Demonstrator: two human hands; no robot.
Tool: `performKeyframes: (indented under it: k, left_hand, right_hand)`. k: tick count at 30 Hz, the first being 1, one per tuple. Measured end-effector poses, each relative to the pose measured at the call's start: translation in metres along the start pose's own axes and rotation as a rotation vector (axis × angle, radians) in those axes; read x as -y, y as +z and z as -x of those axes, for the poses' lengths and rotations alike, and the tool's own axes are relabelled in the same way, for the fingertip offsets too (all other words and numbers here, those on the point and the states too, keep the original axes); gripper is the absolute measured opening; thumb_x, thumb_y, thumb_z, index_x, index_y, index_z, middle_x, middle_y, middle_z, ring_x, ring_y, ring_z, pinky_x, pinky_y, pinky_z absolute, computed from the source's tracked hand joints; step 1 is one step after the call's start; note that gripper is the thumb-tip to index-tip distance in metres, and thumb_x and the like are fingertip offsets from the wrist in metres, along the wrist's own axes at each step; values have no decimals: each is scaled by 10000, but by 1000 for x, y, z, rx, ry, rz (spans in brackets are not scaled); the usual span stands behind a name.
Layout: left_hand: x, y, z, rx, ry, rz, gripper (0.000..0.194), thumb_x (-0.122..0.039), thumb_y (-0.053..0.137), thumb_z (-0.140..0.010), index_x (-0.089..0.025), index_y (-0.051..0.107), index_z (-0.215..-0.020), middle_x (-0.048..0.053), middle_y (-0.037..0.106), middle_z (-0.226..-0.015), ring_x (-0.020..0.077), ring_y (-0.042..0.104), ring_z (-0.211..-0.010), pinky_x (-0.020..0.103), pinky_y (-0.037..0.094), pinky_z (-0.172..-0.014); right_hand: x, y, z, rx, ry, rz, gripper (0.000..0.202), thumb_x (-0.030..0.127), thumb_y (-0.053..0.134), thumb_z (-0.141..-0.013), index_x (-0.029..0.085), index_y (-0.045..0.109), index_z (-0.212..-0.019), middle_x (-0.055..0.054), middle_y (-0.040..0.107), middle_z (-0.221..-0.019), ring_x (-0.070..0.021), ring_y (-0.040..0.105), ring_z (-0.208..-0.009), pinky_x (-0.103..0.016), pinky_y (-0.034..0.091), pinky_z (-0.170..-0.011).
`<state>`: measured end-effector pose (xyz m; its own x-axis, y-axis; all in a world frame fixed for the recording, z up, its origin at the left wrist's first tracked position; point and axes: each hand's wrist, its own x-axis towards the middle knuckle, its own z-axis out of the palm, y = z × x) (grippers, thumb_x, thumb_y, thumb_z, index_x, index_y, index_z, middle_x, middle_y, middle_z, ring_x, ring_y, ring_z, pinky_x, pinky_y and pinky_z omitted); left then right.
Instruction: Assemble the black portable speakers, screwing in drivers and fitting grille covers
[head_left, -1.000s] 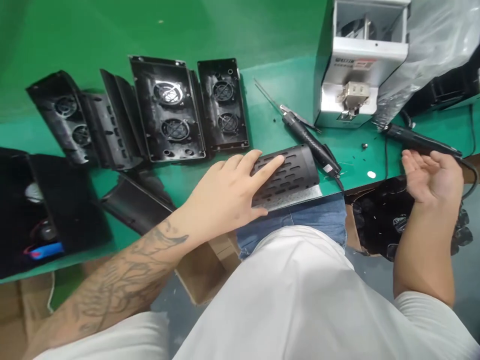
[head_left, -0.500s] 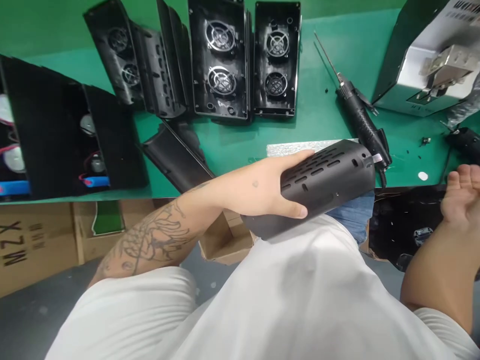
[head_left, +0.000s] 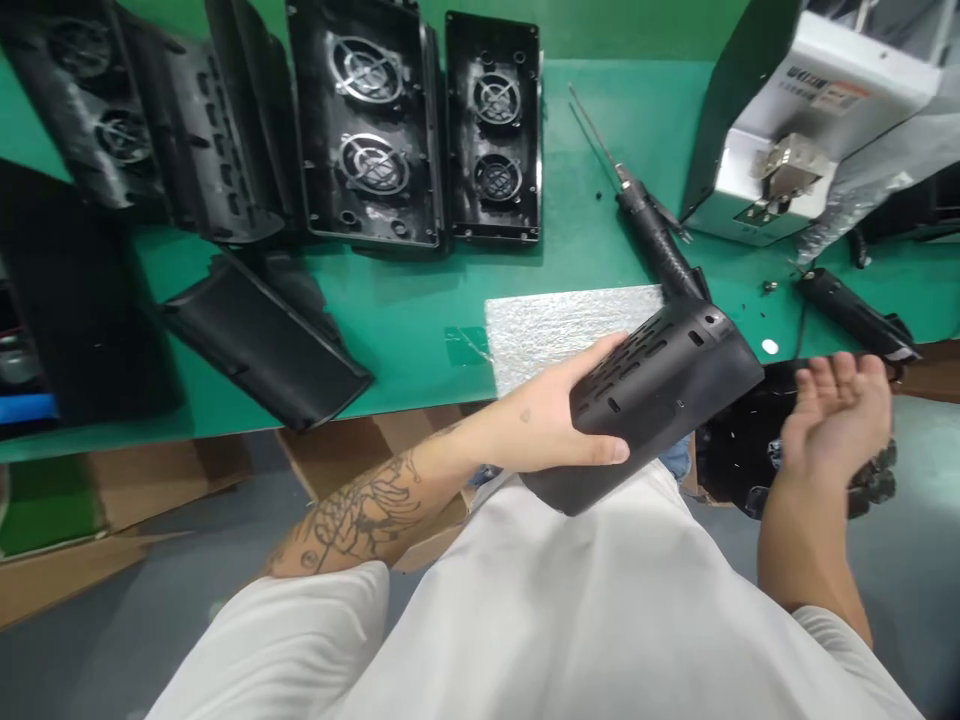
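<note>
My left hand [head_left: 559,420] grips a black slotted housing [head_left: 675,390] from its left side, thumb on the near face, with the housing tilted at the bench's front edge against my shirt. My right hand [head_left: 836,415] is held off to the right, palm up, fingers apart, with nothing in it. Behind the housing lies a silvery textured sheet [head_left: 555,330]. A black electric screwdriver [head_left: 656,235] rests on the green bench, its lower end partly hidden by the housing.
Black shells with fan grilles [head_left: 367,120] [head_left: 495,130] stand at the back. A black cover [head_left: 270,340] lies left of the sheet. A white-and-black metal case [head_left: 787,130] and a second driver [head_left: 855,315] are at the right. Cardboard boxes [head_left: 337,450] sit below the bench.
The view has shifted right. The housing is tilted more steeply in my left hand, showing more of the silvery sheet. My right hand is nearer the housing, still open.
</note>
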<state>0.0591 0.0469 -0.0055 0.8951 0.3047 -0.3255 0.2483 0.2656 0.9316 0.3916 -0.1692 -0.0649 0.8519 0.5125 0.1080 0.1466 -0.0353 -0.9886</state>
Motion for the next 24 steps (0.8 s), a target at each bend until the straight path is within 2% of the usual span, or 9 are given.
performKeyframes:
  k: [2, 5, 7, 9, 12, 14, 17, 20, 24]
  left_hand:
    - [6, 23, -13, 4, 40, 45, 1216, -561, 939, -801, -293, 284, -1791, 114, 433, -1806, 428, 441, -1655, 588, 356, -1390]
    - [18, 66, -40, 48, 157, 160, 1288, -606, 915, -822, -266, 173, -1818, 148, 333, -1850, 440, 339, -1709, 599, 281, -1425]
    - [30, 95, -61, 135, 247, 264, 1303, -647, 880, -855, -279, 93, -1827, 150, 253, -1878, 429, 276, -1739, 602, 242, -1438]
    - [43, 118, -85, 279, 277, 336, 1348, -686, 849, -879, -307, -32, -1826, 127, 120, -1913, 384, 180, -1777, 577, 188, -1457]
    - [67, 138, -120, 504, 162, 363, 1391, -753, 821, -871, -322, -106, -1813, 66, -26, -1929, 308, 42, -1803, 507, 107, -1471]
    - [82, 143, -136, 537, 27, 378, 1407, -784, 805, -866, -302, -126, -1806, 95, 16, -1926, 313, 54, -1800, 519, 119, -1465]
    - [101, 140, -142, 430, -88, 419, 1339, -803, 710, -937, -316, -212, -1777, 116, -40, -1919, 363, 136, -1787, 567, 165, -1450]
    - [113, 128, -128, 325, -103, 456, 1226, -778, 681, -980, -375, -146, -1790, 67, -101, -1914, 368, 216, -1771, 543, 138, -1456]
    - [120, 112, -106, 256, -145, 517, 1249, -793, 773, -912, -429, -23, -1803, 73, 6, -1922, 408, 297, -1738, 598, 153, -1440]
  right_hand:
    - [17, 17, 50, 161, -68, -35, 720, 650, 648, -1206, 79, 489, -1614, -183, 485, -1410, -213, 600, -1215, -275, 633, -1001]
    - [40, 28, 114, 428, -19, 45, 1083, 1011, 538, -1132, 85, 453, -1688, -216, 473, -1452, -297, 560, -1352, -444, 591, -1160]
    - [45, 17, 136, 443, -55, 163, 1088, 980, 666, -1099, 90, 458, -1689, -212, 479, -1456, -282, 571, -1342, -402, 594, -1156]
    - [42, -5, 144, 396, -115, 294, 988, 826, 765, -1133, 89, 441, -1706, -205, 488, -1449, -259, 587, -1315, -348, 603, -1124]
    - [28, -37, 141, 304, -204, 493, 935, 737, 686, -1204, 109, 325, -1794, -207, 463, -1479, -262, 579, -1320, -362, 599, -1130]
    - [16, -49, 141, 221, -287, 657, 999, 726, 689, -1206, 146, 202, -1857, -213, 391, -1555, -289, 531, -1384, -420, 565, -1193]
    - [-4, -53, 144, 110, -484, 900, 1077, 716, 765, -1170, 178, 158, -1879, -207, 265, -1644, -349, 379, -1515, -536, 429, -1323]
    - [-21, -46, 147, 86, -672, 1026, 1017, 711, 734, -1188, 160, 211, -1863, -202, 299, -1619, -353, 369, -1519, -573, 391, -1340]
    - [-29, -31, 146, 104, -733, 1080, 921, 643, 693, -1226, 136, 232, -1841, -207, 369, -1561, -329, 451, -1455, -533, 482, -1280]
